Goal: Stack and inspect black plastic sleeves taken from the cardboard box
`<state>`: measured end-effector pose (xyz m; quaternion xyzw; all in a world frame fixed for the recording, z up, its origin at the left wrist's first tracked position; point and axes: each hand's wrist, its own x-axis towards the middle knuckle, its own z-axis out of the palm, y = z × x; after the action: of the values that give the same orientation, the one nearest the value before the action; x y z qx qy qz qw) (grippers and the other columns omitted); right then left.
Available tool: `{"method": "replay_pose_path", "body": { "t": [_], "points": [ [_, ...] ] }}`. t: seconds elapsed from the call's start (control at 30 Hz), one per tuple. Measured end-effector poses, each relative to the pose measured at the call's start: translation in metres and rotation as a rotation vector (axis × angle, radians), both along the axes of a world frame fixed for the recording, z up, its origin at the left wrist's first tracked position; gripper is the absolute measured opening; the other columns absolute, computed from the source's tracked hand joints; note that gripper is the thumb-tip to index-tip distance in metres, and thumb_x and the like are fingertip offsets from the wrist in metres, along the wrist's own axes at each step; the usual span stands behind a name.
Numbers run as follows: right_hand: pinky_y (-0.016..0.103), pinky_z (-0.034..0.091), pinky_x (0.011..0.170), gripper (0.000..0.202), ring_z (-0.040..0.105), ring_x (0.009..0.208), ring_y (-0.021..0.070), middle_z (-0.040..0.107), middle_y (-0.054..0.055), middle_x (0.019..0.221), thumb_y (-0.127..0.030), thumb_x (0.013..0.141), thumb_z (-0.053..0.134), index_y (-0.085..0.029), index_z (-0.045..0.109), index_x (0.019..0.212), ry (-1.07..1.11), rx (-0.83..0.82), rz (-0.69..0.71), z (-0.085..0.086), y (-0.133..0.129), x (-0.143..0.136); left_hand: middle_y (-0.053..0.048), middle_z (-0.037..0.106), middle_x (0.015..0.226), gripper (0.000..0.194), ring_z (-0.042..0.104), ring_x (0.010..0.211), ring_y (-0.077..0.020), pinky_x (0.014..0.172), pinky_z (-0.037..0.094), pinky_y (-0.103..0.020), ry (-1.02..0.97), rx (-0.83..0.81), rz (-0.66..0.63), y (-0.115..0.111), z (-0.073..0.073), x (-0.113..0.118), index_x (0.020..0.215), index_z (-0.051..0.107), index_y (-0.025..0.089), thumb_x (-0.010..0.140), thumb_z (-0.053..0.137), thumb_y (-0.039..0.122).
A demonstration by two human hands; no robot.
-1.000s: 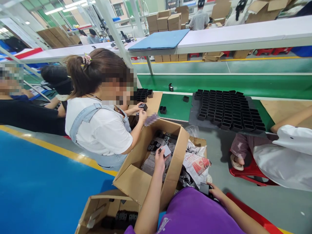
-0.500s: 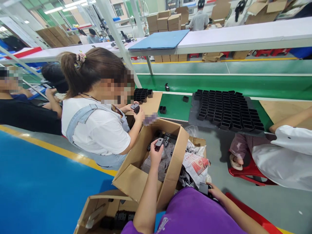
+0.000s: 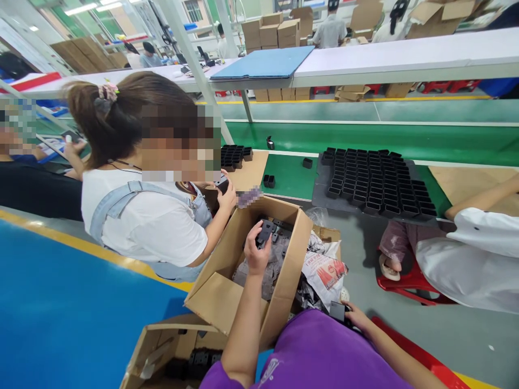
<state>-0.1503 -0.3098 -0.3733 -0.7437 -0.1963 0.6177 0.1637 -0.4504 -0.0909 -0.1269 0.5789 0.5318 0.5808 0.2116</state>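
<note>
My left hand (image 3: 258, 254) is closed on a small black plastic case (image 3: 265, 230), thumb on one side and fingers on the other. It is above an open cardboard box (image 3: 288, 265) holding more black cases and crumpled grey plastic wrapping (image 3: 265, 270). Down by the right side of my purple shirt, my right hand (image 3: 357, 317) grips another black case (image 3: 338, 311), partly hidden by the shirt.
A co-worker (image 3: 146, 216) on the left holds a similar case (image 3: 221, 183). Rows of black cases (image 3: 377, 181) stand on a dark board ahead. A second carton (image 3: 162, 337) sits below left; another person (image 3: 466, 259) sits at right.
My left hand has turned its black case and shifted slightly up and left. The co-worker has leaned left and turned the case in hand. My right hand looks much the same.
</note>
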Motion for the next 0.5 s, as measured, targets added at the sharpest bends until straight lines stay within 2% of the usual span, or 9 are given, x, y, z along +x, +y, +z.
{"method": "replay_pose_path", "body": {
  "t": [0.2, 0.33, 0.5],
  "points": [
    [0.034, 0.058, 0.079, 0.064, 0.075, 0.085, 0.0266, 0.077, 0.004, 0.085, -0.016, 0.055, 0.065, -0.015, 0.073, 0.118, 0.015, -0.007, 0.007, 0.0061, -0.0002, 0.0005, -0.015, 0.075, 0.12, 0.031, 0.072, 0.119, -0.029, 0.116, 0.049, -0.051, -0.006, -0.008, 0.033, 0.0065, 0.0037, 0.0015, 0.099, 0.066, 0.024, 0.077, 0.085, 0.033],
    [0.034, 0.058, 0.077, 0.064, 0.075, 0.081, 0.0252, 0.077, 0.003, 0.083, -0.015, 0.058, 0.065, -0.016, 0.072, 0.122, 0.015, -0.026, 0.007, 0.0088, 0.0004, 0.0008, -0.015, 0.075, 0.12, 0.034, 0.072, 0.117, -0.0286, 0.114, 0.051, -0.05, -0.011, -0.027, 0.063, 0.0093, 0.0027, 0.0032, 0.104, 0.065, 0.023, 0.078, 0.084, 0.034],
    [0.033, 0.057, 0.077, 0.054, 0.072, 0.074, 0.0204, 0.074, 0.0, 0.077, -0.012, 0.064, 0.064, -0.014, 0.071, 0.118, 0.015, -0.033, -0.002, 0.009, 0.0015, 0.0009, -0.014, 0.075, 0.122, 0.038, 0.072, 0.117, -0.0284, 0.109, 0.054, -0.046, -0.005, -0.053, 0.079, 0.0079, 0.0017, 0.0034, 0.108, 0.065, 0.022, 0.077, 0.083, 0.035]
  ]
}}
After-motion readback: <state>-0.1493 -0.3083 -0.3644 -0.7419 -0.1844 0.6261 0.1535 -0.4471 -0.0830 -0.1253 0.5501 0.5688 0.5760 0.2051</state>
